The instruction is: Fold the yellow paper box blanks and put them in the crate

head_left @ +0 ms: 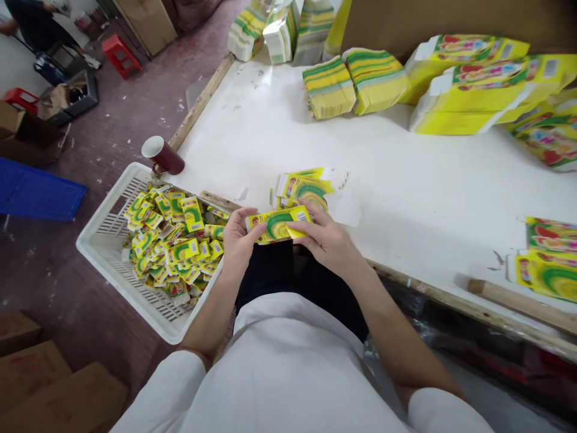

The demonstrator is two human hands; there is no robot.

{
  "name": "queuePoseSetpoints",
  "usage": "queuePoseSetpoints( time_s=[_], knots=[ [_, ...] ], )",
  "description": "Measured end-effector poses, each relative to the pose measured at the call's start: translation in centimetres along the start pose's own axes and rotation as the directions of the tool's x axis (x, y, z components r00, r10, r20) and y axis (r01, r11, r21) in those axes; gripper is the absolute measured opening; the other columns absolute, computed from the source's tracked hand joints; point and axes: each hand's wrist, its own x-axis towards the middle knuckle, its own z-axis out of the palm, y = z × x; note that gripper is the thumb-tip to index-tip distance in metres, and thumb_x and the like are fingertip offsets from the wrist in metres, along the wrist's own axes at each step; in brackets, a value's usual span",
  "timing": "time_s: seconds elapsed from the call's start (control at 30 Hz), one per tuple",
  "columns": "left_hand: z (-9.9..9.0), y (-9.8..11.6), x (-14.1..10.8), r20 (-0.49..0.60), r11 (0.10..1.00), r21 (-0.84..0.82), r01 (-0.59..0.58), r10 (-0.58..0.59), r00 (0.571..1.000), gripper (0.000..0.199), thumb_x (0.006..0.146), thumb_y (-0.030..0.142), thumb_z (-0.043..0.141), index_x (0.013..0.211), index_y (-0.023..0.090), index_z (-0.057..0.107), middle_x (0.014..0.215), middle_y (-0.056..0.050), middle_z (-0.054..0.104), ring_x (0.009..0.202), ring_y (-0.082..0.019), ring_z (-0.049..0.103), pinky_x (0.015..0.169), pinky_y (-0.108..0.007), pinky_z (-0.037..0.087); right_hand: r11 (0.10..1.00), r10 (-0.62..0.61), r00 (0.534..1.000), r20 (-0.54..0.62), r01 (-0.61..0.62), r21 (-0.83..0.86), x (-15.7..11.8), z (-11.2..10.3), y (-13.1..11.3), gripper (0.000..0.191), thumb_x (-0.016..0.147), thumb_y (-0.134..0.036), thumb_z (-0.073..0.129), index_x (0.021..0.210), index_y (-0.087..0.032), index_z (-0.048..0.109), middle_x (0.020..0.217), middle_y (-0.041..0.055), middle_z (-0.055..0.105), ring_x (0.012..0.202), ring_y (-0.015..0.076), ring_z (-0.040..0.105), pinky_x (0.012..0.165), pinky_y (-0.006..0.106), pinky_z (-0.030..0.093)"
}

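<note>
A small yellow and green carton (278,225) is held between my two hands, above my lap at the table's front edge. My left hand (238,239) grips its left end, the thumb lying on its printed face. At the right end my right hand (328,237) holds it with thumb and fingers by the barcode. Just beyond, several flat cartons (303,185) lie in a loose pile on the white table (396,186). To my left, a white plastic basket (103,264) holds a heap of small yellow-green cartons (174,240).
A maroon mug (166,156) stands near the table's left corner. Stacks of flat cartons (331,87) line the far side, with more cartons (547,270) at the right. Wooden strips (202,102) edge the table. Cardboard boxes (63,391) are on the floor; a person's leg shows at top left.
</note>
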Motion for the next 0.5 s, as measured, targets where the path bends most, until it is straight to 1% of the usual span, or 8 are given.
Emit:
queuePoseSetpoints(
  time_s=[0.07,0.1,0.23,0.3,0.37,0.43,0.47,0.5],
  knots=[
    [0.2,0.1,-0.1,-0.003,1.000,-0.004,0.002,-0.002,1.000,0.042,0.064,0.029,0.087,0.097,0.018,0.064,0.078,0.001,0.071,0.066,-0.010,0.065,0.066,-0.022,0.052,1.000,0.015,1.000,0.020,-0.016,0.018,0.0,-0.3,0.1,0.023,0.089,-0.029,0.066,0.110,-0.029,0.074,0.149,0.0082,0.051,0.127,0.0293,0.059,0.102,0.050,0.053],
    [0.3,0.2,-0.2,-0.002,1.000,-0.004,0.012,-0.012,1.000,0.041,0.065,0.029,0.086,0.098,0.017,0.065,0.077,0.001,0.071,0.065,-0.010,0.065,0.066,-0.022,0.052,0.999,0.029,1.000,0.002,-0.029,0.024,-0.1,-0.3,0.1,0.022,0.088,-0.028,0.067,0.108,-0.029,0.075,0.148,0.0080,0.052,0.127,0.0292,0.059,0.103,0.050,0.053],
    [0.6,0.2,-0.7,-0.008,1.000,0.002,0.011,-0.011,1.000,0.041,0.067,0.031,0.085,0.099,0.018,0.064,0.080,0.001,0.072,0.068,-0.012,0.066,0.068,-0.024,0.053,0.998,0.058,0.989,-0.139,-0.053,0.036,-0.3,0.9,-0.1,0.017,0.086,-0.026,0.067,0.101,-0.028,0.075,0.144,0.0081,0.054,0.130,0.0298,0.056,0.105,0.051,0.050],
    [0.5,0.3,-1.0,-0.007,1.000,0.018,-0.014,0.014,1.000,0.041,0.068,0.032,0.085,0.099,0.018,0.064,0.080,0.000,0.072,0.068,-0.012,0.066,0.067,-0.024,0.053,0.997,0.067,0.984,-0.167,-0.058,0.057,-0.3,1.7,-0.5,0.018,0.085,-0.026,0.068,0.103,-0.028,0.072,0.142,0.0087,0.056,0.133,0.0303,0.052,0.109,0.053,0.046],
    [0.3,0.4,-1.1,0.018,0.998,0.051,-0.020,0.019,1.000,0.042,0.068,0.033,0.085,0.101,0.018,0.064,0.080,0.000,0.071,0.067,-0.012,0.065,0.066,-0.023,0.053,0.987,0.126,0.975,-0.185,-0.104,0.127,-0.1,2.3,-0.9,0.030,0.081,-0.028,0.073,0.110,-0.027,0.066,0.138,0.0104,0.058,0.129,0.0306,0.056,0.106,0.053,0.048],
    [-0.6,0.9,-0.8,0.008,0.992,0.113,-0.062,0.062,0.998,0.046,0.068,0.035,0.085,0.106,0.020,0.063,0.085,-0.001,0.069,0.072,-0.012,0.065,0.070,-0.023,0.053,0.966,0.196,0.962,-0.189,-0.157,0.205,0.2,2.5,-1.1,0.054,0.076,-0.033,0.078,0.124,-0.026,0.056,0.137,0.0124,0.057,0.116,0.0291,0.063,0.097,0.049,0.054],
    [-1.3,1.4,-0.4,-0.032,0.980,0.154,-0.122,0.128,0.991,0.049,0.068,0.035,0.085,0.108,0.020,0.062,0.089,-0.001,0.068,0.077,-0.012,0.066,0.074,-0.023,0.053,0.961,0.210,0.960,-0.185,-0.168,0.220,0.4,2.4,-1.1,0.066,0.074,-0.036,0.080,0.131,-0.026,0.050,0.138,0.0133,0.055,0.112,0.0281,0.064,0.094,0.047,0.055],
    [-2.2,2.1,0.1,-0.086,0.960,0.206,-0.191,0.213,0.973,0.052,0.067,0.037,0.086,0.110,0.020,0.061,0.095,-0.001,0.067,0.084,-0.013,0.066,0.079,-0.023,0.053,0.964,0.208,0.960,-0.187,-0.170,0.203,0.6,2.2,-0.8,0.074,0.073,-0.038,0.081,0.136,-0.026,0.045,0.139,0.0136,0.053,0.110,0.0276,0.065,0.093,0.047,0.056]
  ],
)
